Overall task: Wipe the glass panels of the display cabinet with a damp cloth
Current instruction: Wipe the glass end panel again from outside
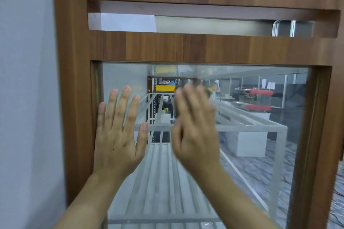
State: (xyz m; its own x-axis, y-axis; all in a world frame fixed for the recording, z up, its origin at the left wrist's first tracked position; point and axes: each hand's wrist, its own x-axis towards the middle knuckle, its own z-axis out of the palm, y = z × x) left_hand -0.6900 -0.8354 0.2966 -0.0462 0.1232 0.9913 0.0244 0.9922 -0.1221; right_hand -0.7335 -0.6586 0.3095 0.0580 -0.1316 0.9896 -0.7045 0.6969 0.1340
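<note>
Left hand [119,135], grip released, lies flat on the glass panel [260,163]; the blurred right hand [195,126] presses the cloth [176,110] with fingers extended.

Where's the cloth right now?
In the head view, the cloth is mostly hidden under the right hand, against the glass panel, right of the flat left hand.

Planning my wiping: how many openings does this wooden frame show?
2: a narrow slot near the top, and the large glass panel below it, behind the left hand and right hand. Others may lie out of view.
</note>
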